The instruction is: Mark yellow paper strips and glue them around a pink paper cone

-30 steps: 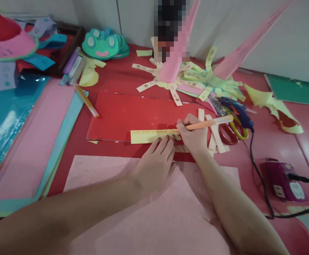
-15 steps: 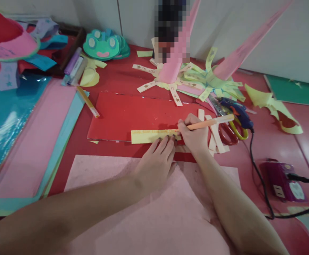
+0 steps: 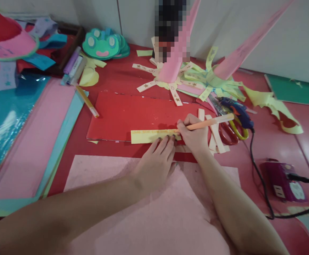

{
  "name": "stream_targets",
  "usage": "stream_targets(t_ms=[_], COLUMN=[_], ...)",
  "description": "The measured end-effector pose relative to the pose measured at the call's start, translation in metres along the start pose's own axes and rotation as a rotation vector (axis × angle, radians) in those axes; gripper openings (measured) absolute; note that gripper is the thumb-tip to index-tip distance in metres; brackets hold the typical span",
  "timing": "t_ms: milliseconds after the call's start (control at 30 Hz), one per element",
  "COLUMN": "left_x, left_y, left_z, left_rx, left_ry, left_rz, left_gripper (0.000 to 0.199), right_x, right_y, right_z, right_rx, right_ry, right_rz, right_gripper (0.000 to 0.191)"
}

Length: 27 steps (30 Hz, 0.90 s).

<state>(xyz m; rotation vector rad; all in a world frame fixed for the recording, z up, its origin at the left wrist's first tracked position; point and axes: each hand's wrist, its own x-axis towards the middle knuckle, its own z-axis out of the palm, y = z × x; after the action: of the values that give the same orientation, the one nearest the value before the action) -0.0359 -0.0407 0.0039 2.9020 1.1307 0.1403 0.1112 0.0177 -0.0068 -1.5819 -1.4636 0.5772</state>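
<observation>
A yellow paper strip (image 3: 144,137) lies along the front edge of a red board (image 3: 128,113), with a row of small orange writing near its upper edge. My left hand (image 3: 156,159) is open, its outstretched fingertips resting on the strip's lower edge. In my right hand (image 3: 195,136) is an orange marker pen (image 3: 207,123), its tip down at the strip's right part, where the fingers partly hide it. Beside my right hand lie several cream paper strips (image 3: 215,134).
Red-handled scissors (image 3: 227,134) and a blue glue gun (image 3: 235,109) lie to the right, its cord running towards a purple power box (image 3: 283,182). Pink paper cones (image 3: 170,69) stand behind. A capped marker (image 3: 88,101), green frog cutouts (image 3: 102,44) and coloured sheets (image 3: 37,141) are left.
The orange writing reaches slightly further right along the strip. Both hands stay almost in place, with the marker still in my right hand.
</observation>
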Motion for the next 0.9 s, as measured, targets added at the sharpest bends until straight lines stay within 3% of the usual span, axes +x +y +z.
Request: stream_targets(t_ms=[267,467,900], left_x=[0.0005,0.0006,-0.0005], left_y=[0.0002,-0.0003,0.0005], left_z=[0.0015,0.0019,0.0022], left_rx=[-0.001,-0.011,-0.008], left_ry=[0.015,0.005,0.033], left_rz=[-0.002,-0.009,-0.009], left_gripper=[0.049,0.051,0.05], right_x=[-0.0008,0.0007,0.0013], right_y=[0.001,-0.0045,0.0005], right_z=[-0.0003,-0.0038,-0.0024], right_rx=[-0.011,0.051,-0.013], right_ry=[0.013,0.066,0.029], right_rz=[-0.011,0.088,-0.002], right_gripper=[0.033,0.033,0.035])
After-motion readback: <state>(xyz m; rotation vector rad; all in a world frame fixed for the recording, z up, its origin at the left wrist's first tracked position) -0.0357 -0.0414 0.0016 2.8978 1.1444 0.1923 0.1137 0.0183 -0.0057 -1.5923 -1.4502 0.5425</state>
